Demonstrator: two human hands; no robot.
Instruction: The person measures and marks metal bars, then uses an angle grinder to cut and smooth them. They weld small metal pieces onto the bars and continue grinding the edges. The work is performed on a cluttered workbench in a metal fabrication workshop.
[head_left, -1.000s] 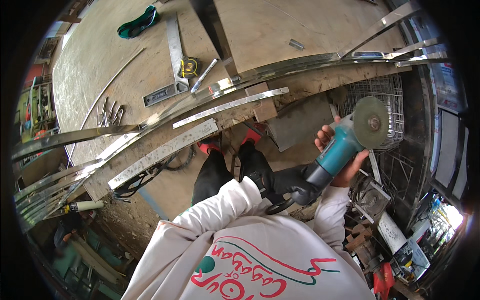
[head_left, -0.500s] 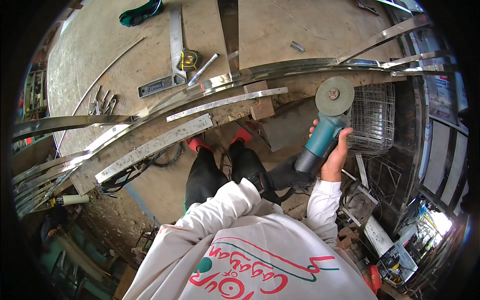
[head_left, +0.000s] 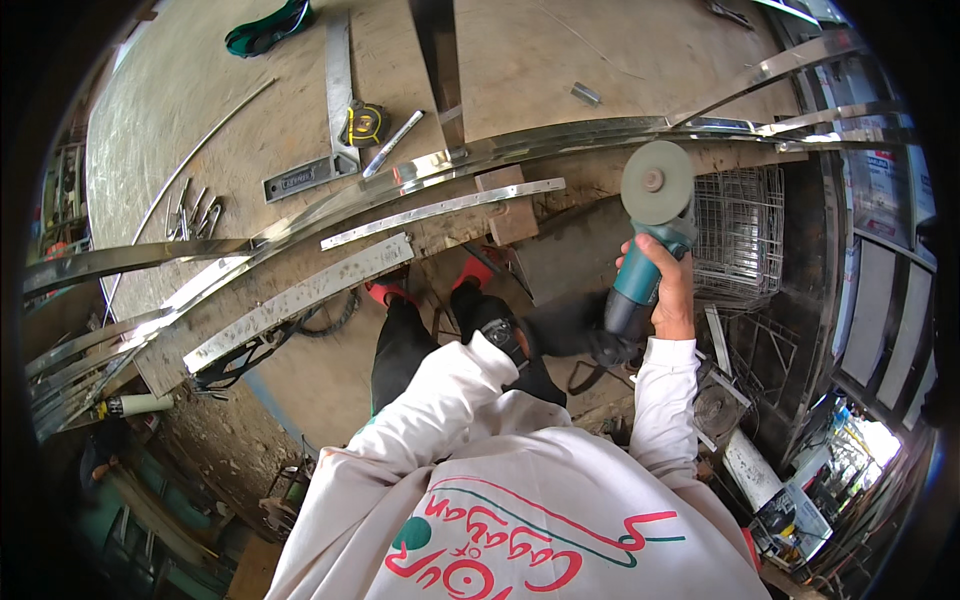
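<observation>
My right hand (head_left: pixel 674 285), bare, is wrapped round the body of a teal and black angle grinder (head_left: pixel 640 268), thumb across its upper side. The grinder points away from me, its pale round disc (head_left: pixel 660 182) facing up. My left hand (head_left: pixel 575 325), in a black glove with a watch at the wrist, reaches across to the grinder's black rear end, fingers curled against it and partly hidden. Beyond, long shiny metal strips (head_left: pixel 480 152) run along the table edge. A punched metal strip (head_left: pixel 440 213) lies nearer, by a wooden block (head_left: pixel 507 205).
On the table (head_left: pixel 560 60) lie a square (head_left: pixel 310 177), tape measure (head_left: pixel 364 124), marker (head_left: pixel 393 143), green goggles (head_left: pixel 268 28), several metal pieces (head_left: pixel 190 213) and a short metal offcut (head_left: pixel 586 94). A wire basket (head_left: pixel 738 238) stands right of the grinder. A speckled metal bar (head_left: pixel 300 300) lies front left.
The grinder has tilted more upright and its disc has shifted slightly left and away. My right thumb now lies over the body. The left glove has moved further under the rear end.
</observation>
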